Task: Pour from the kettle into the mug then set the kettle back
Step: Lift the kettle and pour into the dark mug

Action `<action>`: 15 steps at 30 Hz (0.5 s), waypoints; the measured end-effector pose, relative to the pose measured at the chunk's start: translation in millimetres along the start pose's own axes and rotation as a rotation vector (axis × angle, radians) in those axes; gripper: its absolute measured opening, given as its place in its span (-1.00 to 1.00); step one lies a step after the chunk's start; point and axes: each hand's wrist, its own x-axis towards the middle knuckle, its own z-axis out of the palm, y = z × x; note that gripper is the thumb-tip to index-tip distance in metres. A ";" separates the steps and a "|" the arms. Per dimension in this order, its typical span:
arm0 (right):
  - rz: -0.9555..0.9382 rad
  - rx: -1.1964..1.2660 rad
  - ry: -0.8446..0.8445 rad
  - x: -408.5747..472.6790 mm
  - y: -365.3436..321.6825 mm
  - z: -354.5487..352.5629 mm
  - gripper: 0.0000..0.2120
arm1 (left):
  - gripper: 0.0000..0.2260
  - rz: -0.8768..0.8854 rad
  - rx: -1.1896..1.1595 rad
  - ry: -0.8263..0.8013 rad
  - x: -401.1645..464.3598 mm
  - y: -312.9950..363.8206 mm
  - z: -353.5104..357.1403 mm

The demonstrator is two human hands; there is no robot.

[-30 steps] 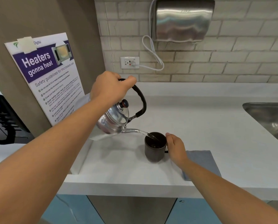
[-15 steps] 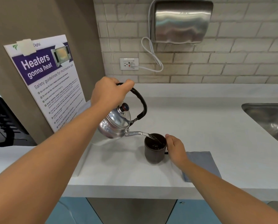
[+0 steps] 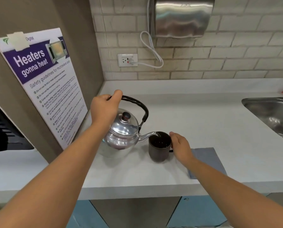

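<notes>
A shiny steel kettle (image 3: pixel 123 134) with a black handle hangs just above the white counter (image 3: pixel 203 122). My left hand (image 3: pixel 104 107) grips the top of its handle. The kettle sits nearly level, its spout tip at the rim of a dark brown mug (image 3: pixel 159 148), with a small trickle of water at the spout. The mug stands on the counter and holds dark liquid. My right hand (image 3: pixel 180 145) wraps the mug's right side at its handle, steadying it.
A grey cloth (image 3: pixel 208 160) lies right of the mug. A steel sink (image 3: pixel 272 116) is at the far right. A brown wall panel with a poster (image 3: pixel 43 83) rises on the left. A hand dryer (image 3: pixel 181 17) and socket (image 3: pixel 127 60) are on the brick wall.
The kettle has dropped lower and tipped back from its steep pouring angle toward level. The stream has thinned to a trickle. My right hand has stayed on the mug.
</notes>
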 end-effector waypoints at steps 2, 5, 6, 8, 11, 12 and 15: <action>0.016 0.015 -0.013 -0.1 0.1 -0.4 -0.62 | -0.55 -0.026 -0.053 0.001 0.7 -4.8 -1.7; 0.039 0.032 -0.035 0.6 1.1 -1.9 -0.62 | -0.55 -0.075 -0.127 0.014 3.9 -12.9 -4.7; 0.046 0.038 -0.042 1.1 1.8 -2.7 -0.61 | -0.55 -0.092 -0.154 0.020 5.2 -15.2 -5.6; 0.054 0.038 -0.060 2.9 2.9 -4.8 -0.59 | -0.55 -0.131 -0.226 0.042 9.2 -18.8 -6.6; 0.055 -0.026 -0.089 6.9 1.1 -10.7 -0.56 | -0.56 -0.204 -0.323 0.069 18.1 -20.0 -7.0; 0.053 -0.068 -0.093 9.5 -0.6 -13.5 -0.57 | -0.57 -0.231 -0.342 0.076 22.1 -19.1 -6.6; 0.044 -0.138 -0.105 22.9 -13.7 -23.9 -0.63 | -0.60 -0.288 -0.366 0.093 39.2 -17.0 -2.0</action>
